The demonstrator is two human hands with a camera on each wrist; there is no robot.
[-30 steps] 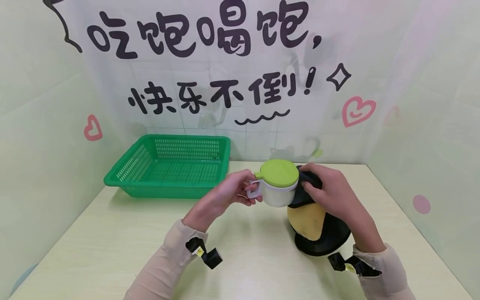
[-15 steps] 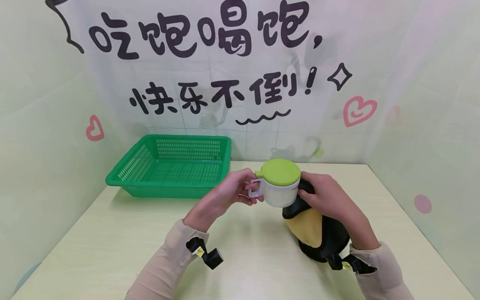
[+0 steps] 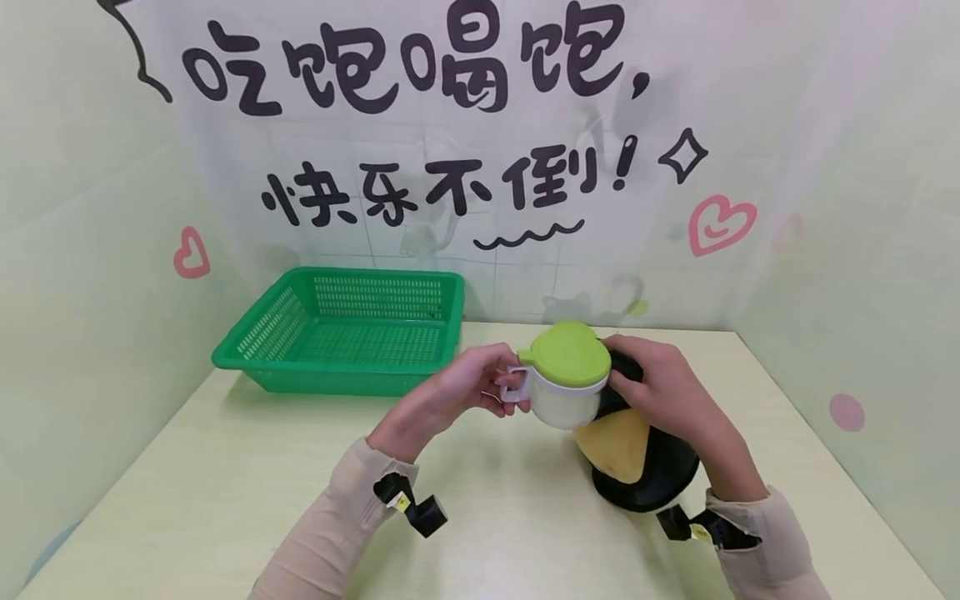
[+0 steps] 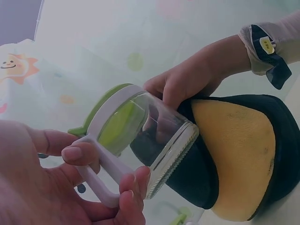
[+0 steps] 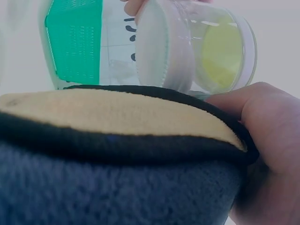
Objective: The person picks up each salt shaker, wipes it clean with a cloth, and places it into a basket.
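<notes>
In front of me, clear of the table, a glass seasoning jar (image 3: 564, 407) with a green lid (image 3: 572, 355) and white handle is tilted slightly. My left hand (image 3: 474, 379) holds it by the handle (image 4: 101, 176), thumb and fingers curled around it. Inside, the glass looks empty in the left wrist view. My right hand (image 3: 663, 383) grips the top of a soft, dark plush thing with a tan panel (image 3: 617, 446) and black edging; its kind cannot be told. This thing stands close behind the jar and overlaps it in the head view. My right fingertips are partly hidden by the jar.
A green plastic basket (image 3: 360, 379) with perforated sides stands at the back left of the pale table (image 3: 187, 492). A white printed wall sheet (image 3: 420, 275) hangs behind the table, and pale walls rise on both sides.
The jar has shifted slightly right and down and tipped a little. The dark plush thing leaned toward the left and front, then swung back; my right hand kept its grip.
</notes>
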